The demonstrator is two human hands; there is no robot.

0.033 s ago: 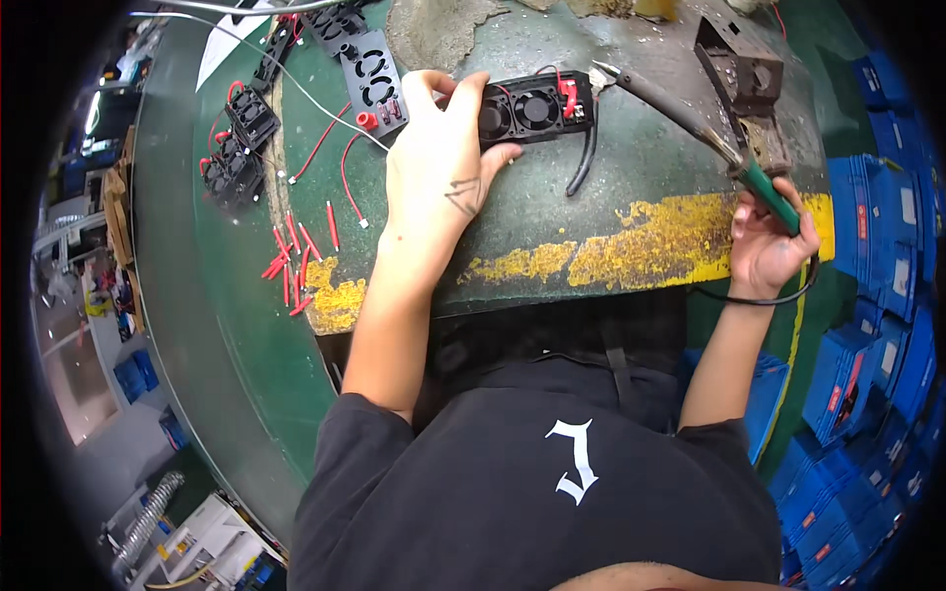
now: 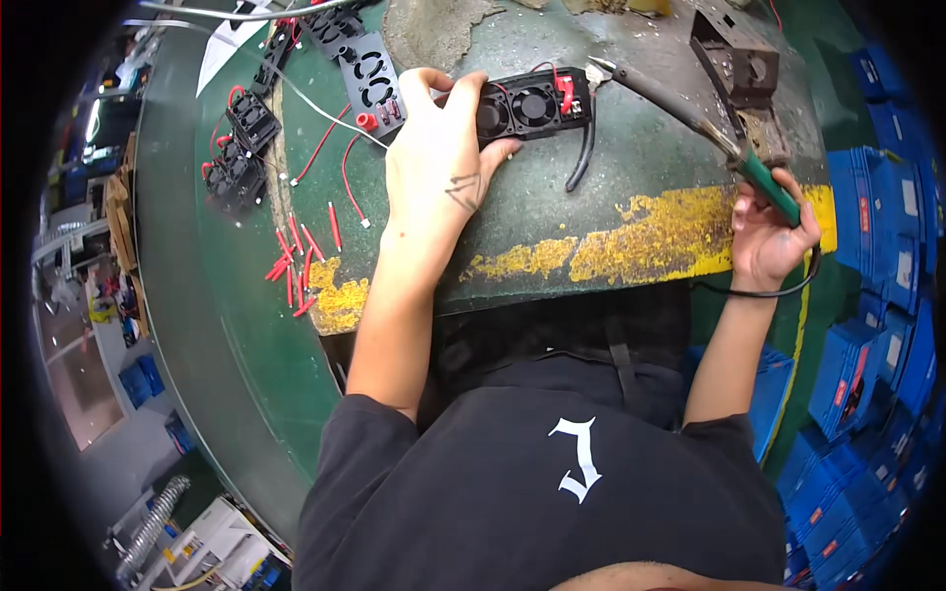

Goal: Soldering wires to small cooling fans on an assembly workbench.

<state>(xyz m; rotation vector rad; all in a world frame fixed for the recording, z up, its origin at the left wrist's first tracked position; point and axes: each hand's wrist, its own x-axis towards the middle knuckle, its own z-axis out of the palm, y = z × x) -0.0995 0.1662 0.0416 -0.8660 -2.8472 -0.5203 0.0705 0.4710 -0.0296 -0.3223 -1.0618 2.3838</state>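
Observation:
A black dual-fan unit lies on the worn green bench, with a red part and red wire at its right end and a thick black cable hanging from it. My left hand grips the unit's left end between fingers and thumb, covering that end. My right hand is closed round the green handle of a soldering iron. Its tip points up and left, close to the unit's right end. Past my left hand lies a grey vented panel with a red cap-like part.
Several short red wire pieces lie at the bench's left front. More fan units with red wires sit farther left. A brown metal stand is at the back right. Stacked blue bins stand beyond the right edge.

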